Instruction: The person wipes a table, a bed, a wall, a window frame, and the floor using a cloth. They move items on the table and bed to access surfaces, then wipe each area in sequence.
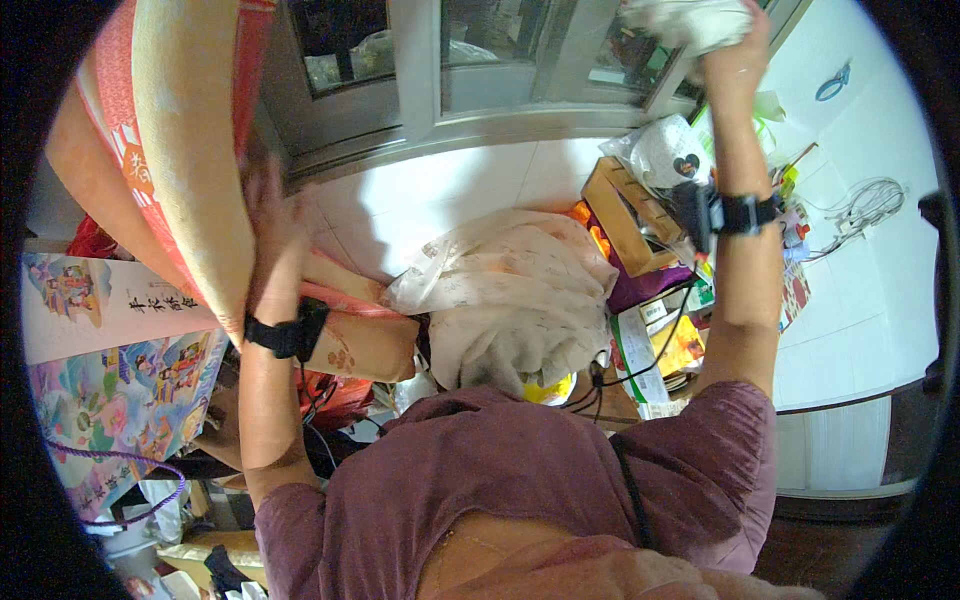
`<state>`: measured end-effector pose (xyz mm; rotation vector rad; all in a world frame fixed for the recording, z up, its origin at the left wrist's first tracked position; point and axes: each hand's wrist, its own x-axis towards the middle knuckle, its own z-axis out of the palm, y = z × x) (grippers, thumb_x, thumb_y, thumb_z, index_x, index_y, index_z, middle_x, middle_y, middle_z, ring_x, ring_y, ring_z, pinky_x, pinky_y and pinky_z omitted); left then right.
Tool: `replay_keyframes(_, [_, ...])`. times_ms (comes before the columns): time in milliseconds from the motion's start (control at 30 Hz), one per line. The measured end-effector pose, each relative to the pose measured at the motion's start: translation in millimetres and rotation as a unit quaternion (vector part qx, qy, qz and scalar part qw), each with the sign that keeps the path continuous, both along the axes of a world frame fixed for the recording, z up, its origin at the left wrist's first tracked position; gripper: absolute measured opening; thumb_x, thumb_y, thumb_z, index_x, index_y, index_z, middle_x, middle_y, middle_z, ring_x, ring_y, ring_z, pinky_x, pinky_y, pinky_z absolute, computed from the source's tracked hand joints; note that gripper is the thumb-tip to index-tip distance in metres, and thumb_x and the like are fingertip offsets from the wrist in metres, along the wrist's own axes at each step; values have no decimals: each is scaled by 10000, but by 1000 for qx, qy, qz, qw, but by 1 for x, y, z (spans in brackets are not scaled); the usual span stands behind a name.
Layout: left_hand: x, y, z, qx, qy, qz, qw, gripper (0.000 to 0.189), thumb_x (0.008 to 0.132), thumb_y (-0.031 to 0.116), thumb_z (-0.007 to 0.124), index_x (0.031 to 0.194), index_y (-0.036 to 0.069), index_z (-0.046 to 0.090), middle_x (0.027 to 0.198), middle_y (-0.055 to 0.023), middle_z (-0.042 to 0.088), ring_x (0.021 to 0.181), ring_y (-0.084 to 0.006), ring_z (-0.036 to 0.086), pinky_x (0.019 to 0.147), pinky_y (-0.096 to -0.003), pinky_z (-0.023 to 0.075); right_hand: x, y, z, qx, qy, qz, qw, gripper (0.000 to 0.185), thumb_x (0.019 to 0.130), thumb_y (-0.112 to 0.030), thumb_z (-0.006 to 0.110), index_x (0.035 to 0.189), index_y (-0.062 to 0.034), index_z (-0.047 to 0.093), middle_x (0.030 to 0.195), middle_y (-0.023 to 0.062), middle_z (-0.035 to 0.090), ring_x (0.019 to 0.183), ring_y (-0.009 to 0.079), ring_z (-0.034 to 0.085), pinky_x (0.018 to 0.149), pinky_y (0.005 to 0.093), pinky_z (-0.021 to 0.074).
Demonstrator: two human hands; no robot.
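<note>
High at the upper right, my right hand (739,67) grips a crumpled white cloth (694,22) in front of the grey-framed glass panes (491,34). Blurred by motion, my left hand (274,199) is beside a tall cream and red patterned fabric bundle (187,127), seemingly against its edge. Its fingers are too smeared to make out. Each wrist wears a black strap with a small device, and cables run from them. Below the panes, a pale, thin printed cloth (517,277) drapes over something hidden.
A wooden box (630,217) and a plastic-wrapped white roll (667,154) stand at the right. Colourful printed gift bags (135,405) with a purple cord handle fill the left. A bundled cable (874,206) and a blue ring-shaped item (832,82) are against the white wall.
</note>
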<state>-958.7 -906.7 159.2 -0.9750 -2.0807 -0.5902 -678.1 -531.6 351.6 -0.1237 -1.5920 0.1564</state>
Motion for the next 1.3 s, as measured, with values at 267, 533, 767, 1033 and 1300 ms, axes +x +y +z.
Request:
replay_keyframes(267, [41, 126, 71, 129, 12, -155, 979, 669, 816, 429, 652, 1287, -4, 459, 1283, -240, 493, 1231, -373, 432, 1061, -401, 293, 11, 104, 6, -84, -72, -52, 993, 541, 817, -255, 633, 1259, -25, 422, 1073, 185, 616, 980, 304, 604, 863, 383, 472])
replay_keyframes(533, [40, 161, 70, 94, -2, -4, 996, 827, 755, 447, 709, 1342, -25, 368, 1345, -249, 442, 1276, -372, 393, 1072, -390, 288, 5, 107, -6, -117, -89, -32, 989, 674, 828, -324, 625, 1358, -34, 326, 1172, 207, 578, 1101, 306, 555, 932, 374, 435])
replay_keyframes(767, [29, 121, 83, 120, -2, -65, 991, 760, 819, 404, 642, 1355, -41, 339, 1369, -261, 407, 1295, -374, 370, 1079, -390, 292, 2, 84, 3, -140, -191, 18, 972, 520, 823, -279, 607, 1269, -65, 446, 1099, 194, 605, 1020, 311, 588, 869, 371, 460])
replay_keyframes(1033, [70, 169, 87, 68, -181, -45, 980, 655, 857, 446, 559, 1315, -5, 432, 1329, -254, 454, 1242, -394, 429, 1049, -425, 333, 25, 133, -2, -172, -176, -263, 933, 329, 867, -126, 485, 1158, 24, 509, 1048, 256, 610, 980, 393, 587, 842, 440, 464])
replay_keyframes(1300, [112, 200, 100, -82, -157, -114, 977, 468, 865, 423, 546, 1046, -4, 607, 933, -227, 641, 863, -378, 622, 846, -439, 451, 72, 129, 1, -31, -129, -240, 962, 502, 750, -219, 662, 1183, -1, 533, 1075, 199, 621, 1012, 353, 589, 855, 384, 461])
